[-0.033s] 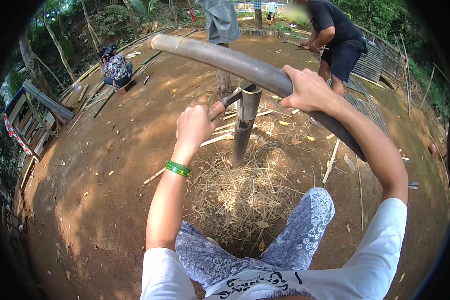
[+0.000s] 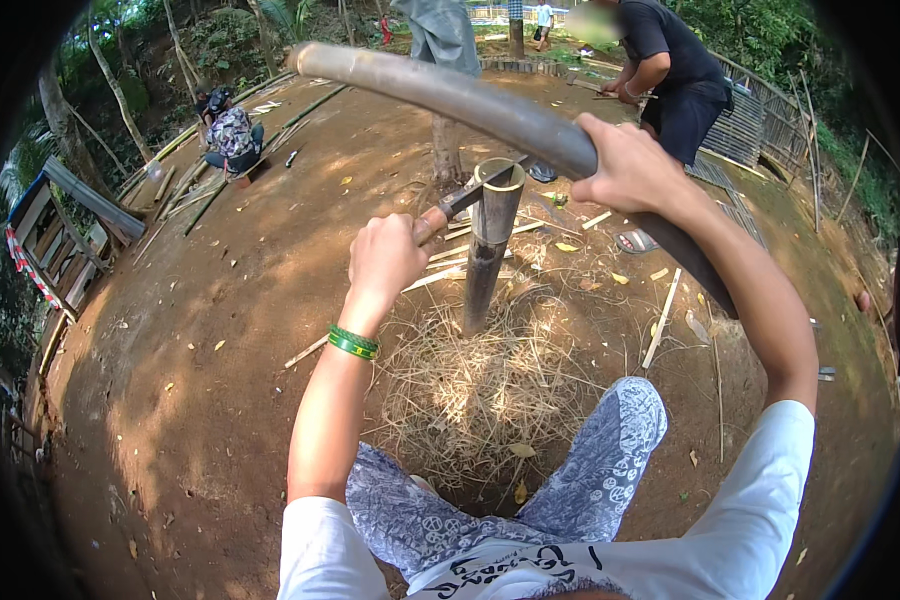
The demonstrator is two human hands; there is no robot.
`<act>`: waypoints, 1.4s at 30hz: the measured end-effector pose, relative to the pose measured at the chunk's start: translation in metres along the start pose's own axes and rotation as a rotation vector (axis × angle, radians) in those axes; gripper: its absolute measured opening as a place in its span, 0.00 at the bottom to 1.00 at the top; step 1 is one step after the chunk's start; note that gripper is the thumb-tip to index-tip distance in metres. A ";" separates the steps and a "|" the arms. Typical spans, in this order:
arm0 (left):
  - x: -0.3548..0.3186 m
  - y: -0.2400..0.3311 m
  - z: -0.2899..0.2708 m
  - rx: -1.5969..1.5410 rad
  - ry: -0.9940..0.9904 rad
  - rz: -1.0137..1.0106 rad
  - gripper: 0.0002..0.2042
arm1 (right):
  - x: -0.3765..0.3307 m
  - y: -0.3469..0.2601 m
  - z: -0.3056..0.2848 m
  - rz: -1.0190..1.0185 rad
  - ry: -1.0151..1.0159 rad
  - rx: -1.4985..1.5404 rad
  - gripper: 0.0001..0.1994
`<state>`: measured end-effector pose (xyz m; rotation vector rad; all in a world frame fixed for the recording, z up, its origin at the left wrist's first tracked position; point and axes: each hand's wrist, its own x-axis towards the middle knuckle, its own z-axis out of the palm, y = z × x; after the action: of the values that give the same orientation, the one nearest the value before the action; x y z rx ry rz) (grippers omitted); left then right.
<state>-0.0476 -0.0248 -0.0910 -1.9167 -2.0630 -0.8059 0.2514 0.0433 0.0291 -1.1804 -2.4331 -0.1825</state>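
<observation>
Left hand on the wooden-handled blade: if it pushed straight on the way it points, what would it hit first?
Most likely the upright bamboo post. The left hand aims its wooden-handled blade at the post's open top, where the blade already seems to touch, though depth is unclear.

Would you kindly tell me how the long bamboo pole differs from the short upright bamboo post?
The long bamboo pole lies slanted across the view, held by the right hand; the short upright bamboo post stands in the ground. The pole looks longer and thicker. The post shows an open hollow top. Both are grey-brown bamboo.

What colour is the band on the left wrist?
Green wristband, seen clearly in the head view.
</observation>
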 end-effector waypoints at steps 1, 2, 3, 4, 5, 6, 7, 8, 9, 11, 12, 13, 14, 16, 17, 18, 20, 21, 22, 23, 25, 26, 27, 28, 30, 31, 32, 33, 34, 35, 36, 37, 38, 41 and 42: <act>-0.008 0.000 -0.001 -0.015 -0.015 -0.021 0.11 | -0.004 0.003 -0.019 -0.014 0.155 -0.126 0.34; -0.021 -0.003 -0.002 -0.025 -0.036 -0.064 0.12 | -0.003 -0.005 -0.058 0.021 0.221 0.000 0.32; -0.030 0.000 -0.003 -0.044 -0.050 -0.081 0.13 | -0.008 -0.004 -0.075 0.010 0.334 -0.056 0.31; -0.042 0.003 -0.005 -0.060 -0.020 -0.062 0.13 | -0.013 0.003 -0.090 -0.065 0.471 -0.060 0.31; -0.058 0.005 -0.004 -0.080 0.007 -0.048 0.14 | -0.020 -0.008 -0.107 -0.059 0.375 0.046 0.32; -0.074 0.007 -0.007 -0.093 -0.004 -0.036 0.15 | -0.025 0.003 -0.113 -0.137 0.488 -0.024 0.32; -0.090 0.009 -0.012 -0.101 -0.017 -0.025 0.15 | -0.035 -0.007 -0.117 -0.015 0.477 0.042 0.32; -0.103 0.012 -0.016 -0.107 -0.045 -0.011 0.12 | -0.046 -0.002 -0.116 -0.040 0.484 0.039 0.32; -0.115 0.013 -0.020 -0.102 -0.074 -0.005 0.09 | -0.055 -0.003 -0.108 -0.043 0.494 0.090 0.33; -0.131 0.015 -0.020 -0.095 -0.061 0.008 0.09 | -0.073 -0.013 -0.079 0.020 0.438 0.232 0.34; -0.136 0.012 -0.017 -0.085 -0.050 0.012 0.11 | -0.082 -0.023 -0.059 0.091 0.376 0.318 0.33; -0.133 0.012 -0.015 -0.081 -0.037 -0.002 0.11 | -0.090 -0.018 -0.021 0.165 0.239 0.251 0.33; -0.131 0.017 -0.013 -0.088 -0.032 -0.010 0.12 | -0.100 -0.011 0.013 0.236 0.100 0.166 0.32; -0.131 0.032 -0.018 -0.069 -0.086 -0.016 0.13 | -0.115 0.010 0.057 0.280 -0.079 0.035 0.34; -0.123 0.036 -0.019 -0.066 -0.068 -0.005 0.13 | -0.108 0.014 0.050 0.285 -0.081 0.101 0.34; -0.122 0.041 -0.017 -0.067 -0.059 -0.006 0.14 | -0.102 0.017 0.043 0.299 -0.110 0.118 0.34; -0.123 0.043 -0.017 -0.042 -0.060 -0.021 0.15 | -0.094 0.019 0.016 0.335 -0.108 0.106 0.33; -0.125 0.041 -0.019 -0.025 -0.049 -0.043 0.15 | -0.091 0.015 0.005 0.242 0.034 0.094 0.32; -0.127 0.038 -0.020 -0.015 -0.048 -0.063 0.14 | -0.088 0.006 -0.014 0.255 0.087 0.185 0.32; -0.129 0.036 -0.017 -0.011 -0.051 -0.077 0.14 | -0.088 -0.002 -0.030 0.236 0.142 0.201 0.32; -0.132 0.035 -0.018 -0.013 -0.063 -0.036 0.13 | -0.089 -0.002 -0.046 0.082 0.334 0.303 0.33; -0.134 0.034 -0.019 -0.017 -0.056 -0.063 0.13 | -0.089 -0.002 -0.034 0.085 0.351 0.358 0.32; -0.133 0.034 -0.020 -0.024 -0.040 -0.077 0.14 | -0.091 -0.004 -0.027 0.094 0.373 0.403 0.32; -0.129 0.032 -0.017 -0.027 -0.030 -0.089 0.14 | -0.091 -0.004 -0.018 0.098 0.389 0.447 0.32; -0.119 0.037 -0.017 -0.045 -0.037 -0.068 0.15 | -0.097 0.023 0.049 0.219 0.124 0.228 0.34; -0.111 0.042 -0.024 -0.050 -0.060 -0.066 0.15 | -0.096 0.031 0.068 0.310 -0.093 0.061 0.36; -0.098 0.042 -0.026 -0.040 -0.029 -0.049 0.16 | -0.082 0.032 0.062 0.370 -0.141 0.127 0.37; -0.091 0.040 -0.022 -0.034 -0.007 -0.029 0.16 | -0.073 0.035 0.056 0.437 -0.198 0.190 0.38; -0.096 0.037 -0.023 -0.008 -0.008 -0.022 0.17 | -0.073 0.038 0.047 0.357 -0.113 0.139 0.35; -0.092 0.033 -0.027 0.015 0.022 -0.005 0.19 | -0.067 0.039 0.027 0.267 0.001 0.076 0.33; -0.091 0.029 -0.028 0.044 0.038 0.007 0.21 | -0.063 0.028 -0.002 0.261 0.063 0.133 0.33; -0.092 0.028 -0.028 0.052 0.025 -0.005 0.21 | -0.061 0.020 -0.025 0.263 0.116 0.196 0.33; -0.095 0.031 -0.031 0.050 0.009 -0.012 0.22 | -0.059 0.037 -0.035 0.084 0.371 0.189 0.32; -0.100 0.047 -0.029 -0.001 -0.058 -0.078 0.18 | -0.071 0.021 -0.085 0.177 0.475 0.232 0.27; -0.098 0.047 -0.031 0.003 -0.060 -0.114 0.17 | -0.072 0.027 -0.084 0.186 0.513 0.279 0.27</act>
<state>0.0042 -0.1243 -0.1028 -1.8575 -2.2247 -0.7783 0.3382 -0.0162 0.0717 -1.0686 -1.8273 -0.0729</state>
